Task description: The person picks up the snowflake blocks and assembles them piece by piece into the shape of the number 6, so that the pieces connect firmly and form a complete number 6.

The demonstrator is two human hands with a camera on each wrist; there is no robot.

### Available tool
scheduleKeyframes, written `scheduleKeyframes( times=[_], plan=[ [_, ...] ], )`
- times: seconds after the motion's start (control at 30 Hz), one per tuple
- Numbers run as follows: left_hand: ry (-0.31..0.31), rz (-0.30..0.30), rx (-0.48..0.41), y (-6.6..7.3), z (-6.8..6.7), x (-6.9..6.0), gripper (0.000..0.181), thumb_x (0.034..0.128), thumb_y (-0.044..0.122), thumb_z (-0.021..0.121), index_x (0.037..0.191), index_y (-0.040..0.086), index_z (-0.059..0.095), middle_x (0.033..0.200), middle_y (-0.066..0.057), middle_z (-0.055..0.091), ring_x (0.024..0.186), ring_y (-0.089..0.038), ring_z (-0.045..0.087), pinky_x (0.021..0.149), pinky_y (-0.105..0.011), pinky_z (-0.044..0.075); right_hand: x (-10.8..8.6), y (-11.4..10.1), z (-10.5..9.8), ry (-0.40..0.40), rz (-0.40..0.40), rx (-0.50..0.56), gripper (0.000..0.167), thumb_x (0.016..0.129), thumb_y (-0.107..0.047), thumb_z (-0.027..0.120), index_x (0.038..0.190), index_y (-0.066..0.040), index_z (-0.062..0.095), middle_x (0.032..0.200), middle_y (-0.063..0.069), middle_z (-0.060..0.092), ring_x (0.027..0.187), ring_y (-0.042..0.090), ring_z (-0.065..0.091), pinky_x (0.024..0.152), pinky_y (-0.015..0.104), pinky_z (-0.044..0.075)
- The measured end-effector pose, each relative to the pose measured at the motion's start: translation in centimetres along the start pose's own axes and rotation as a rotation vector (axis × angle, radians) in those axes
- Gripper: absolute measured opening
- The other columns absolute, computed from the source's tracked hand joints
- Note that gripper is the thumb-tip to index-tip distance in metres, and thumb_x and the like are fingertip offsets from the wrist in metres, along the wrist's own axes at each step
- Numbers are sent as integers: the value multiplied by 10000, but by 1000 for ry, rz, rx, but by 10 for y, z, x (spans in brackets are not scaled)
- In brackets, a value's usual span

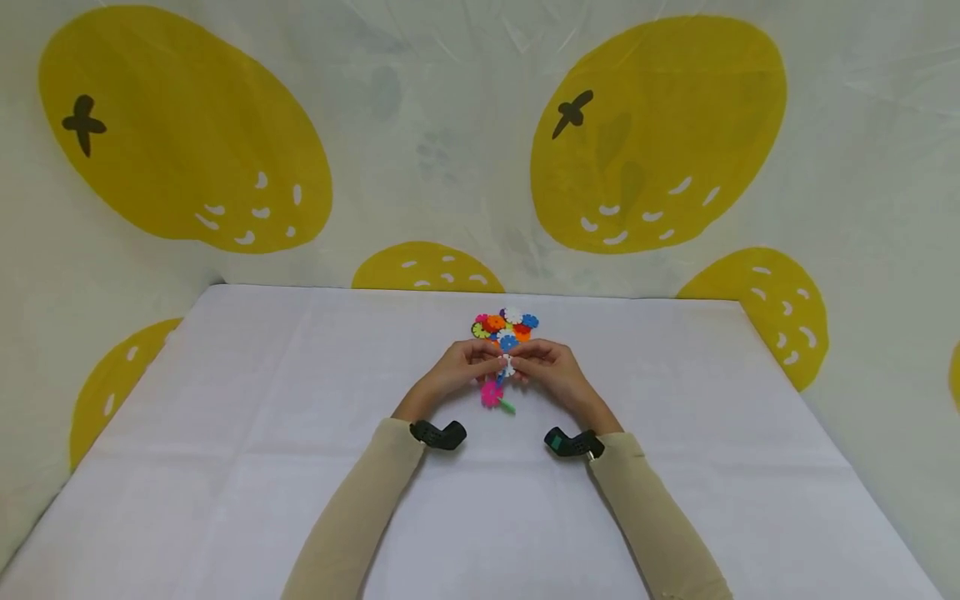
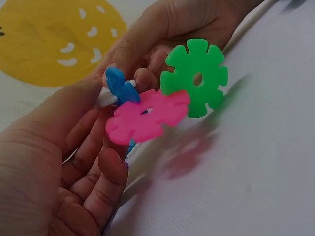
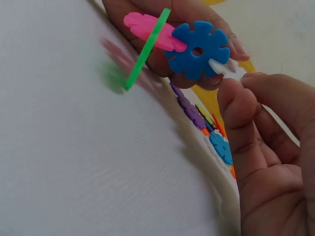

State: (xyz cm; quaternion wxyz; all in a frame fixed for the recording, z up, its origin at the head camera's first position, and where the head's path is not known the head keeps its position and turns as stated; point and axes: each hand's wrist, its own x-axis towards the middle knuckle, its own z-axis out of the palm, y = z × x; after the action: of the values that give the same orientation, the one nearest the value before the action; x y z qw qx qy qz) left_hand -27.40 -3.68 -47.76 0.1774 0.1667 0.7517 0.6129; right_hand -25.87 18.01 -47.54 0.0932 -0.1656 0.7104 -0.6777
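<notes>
One white cloth surface (image 1: 247, 500) lies under the left hand (image 1: 459, 368) and right hand (image 1: 553, 371). Between them, neither nearer, a blue, pink and green plastic flower-disc chain (image 1: 491, 394) hangs on the near side. Both grips pinch its white notched plastic disc (image 3: 232, 72).
</notes>
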Motion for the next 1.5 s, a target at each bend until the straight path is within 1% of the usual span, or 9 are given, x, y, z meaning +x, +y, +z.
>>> scheduleKeyframes(
  times=[0.17, 0.33, 0.47, 0.57, 0.7, 0.97, 1.1, 1.23, 1.5],
  plan=[
    [3, -7, 15, -2, -3, -1, 321, 910, 270, 705, 1174, 90, 667, 972, -47, 685, 760, -154, 599, 677, -227, 494, 1, 0, 2, 10, 12, -33, 267, 942, -127, 653, 1113, 78, 642, 895, 63, 686, 713, 157, 623, 680, 225, 540],
    [14, -22, -24, -3, -4, 0, 336, 918, 226, 695, 1204, 57, 650, 953, -63, 681, 741, -140, 621, 696, -221, 517, 6, 1, 3, 132, 17, -93, 290, 948, -158, 648, 1101, 89, 650, 870, 164, 668, 682, 166, 606, 639, 214, 526],
    [28, -40, -82, -4, -5, 1, 329, 915, 160, 695, 1206, 17, 638, 950, -71, 681, 729, -132, 635, 706, -221, 535, 16, 5, 4, 185, 27, -216, 275, 922, -153, 684, 1107, 50, 674, 936, 160, 677, 680, 114, 592, 631, 192, 507],
    [32, -49, -92, -4, -5, 1, 324, 914, 149, 694, 1200, 9, 634, 959, -71, 682, 735, -130, 637, 715, -223, 539, 21, 8, 3, 200, 50, -307, 274, 900, -159, 713, 1124, -2, 689, 979, 120, 656, 684, 87, 584, 636, 164, 495],
    [31, -60, -74, -3, -4, 0, 319, 916, 159, 693, 1194, 16, 632, 960, -69, 680, 744, -131, 637, 727, -223, 537, 25, 8, 3, 209, 60, -366, 315, 888, -145, 724, 1179, -30, 678, 948, 120, 602, 661, 124, 551, 598, 159, 464],
    [18, -37, -52, -3, -2, 1, 333, 925, 167, 683, 1225, 32, 628, 968, -78, 679, 750, -136, 635, 739, -227, 539, 29, 5, 3, 187, 55, -546, 354, 864, -140, 751, 1192, -24, 681, 967, 159, 589, 728, 182, 524, 666, 251, 439],
    [2, -5, -83, -4, -2, 1, 345, 937, 139, 662, 1258, 23, 611, 947, -80, 675, 737, -140, 631, 729, -234, 544, 25, 8, 1, 191, 46, -493, 321, 873, -122, 739, 1174, -28, 679, 1051, 165, 605, 688, 148, 523, 639, 217, 431],
    [16, 14, -99, -3, -3, 1, 329, 944, 113, 646, 1251, 1, 606, 915, -81, 670, 717, -132, 623, 718, -234, 549, 20, 9, -1, 190, 74, -368, 275, 905, -143, 707, 1155, -38, 664, 1097, 151, 636, 668, 133, 571, 603, 192, 465],
    [48, -23, -123, 0, -2, 1, 261, 940, 103, 650, 1137, -59, 595, 818, -41, 656, 682, -115, 612, 693, -210, 538, 15, 8, -9, 180, 136, -204, 296, 923, -201, 685, 1174, -47, 654, 1010, 123, 653, 741, 154, 627, 668, 205, 530]
  ],
)
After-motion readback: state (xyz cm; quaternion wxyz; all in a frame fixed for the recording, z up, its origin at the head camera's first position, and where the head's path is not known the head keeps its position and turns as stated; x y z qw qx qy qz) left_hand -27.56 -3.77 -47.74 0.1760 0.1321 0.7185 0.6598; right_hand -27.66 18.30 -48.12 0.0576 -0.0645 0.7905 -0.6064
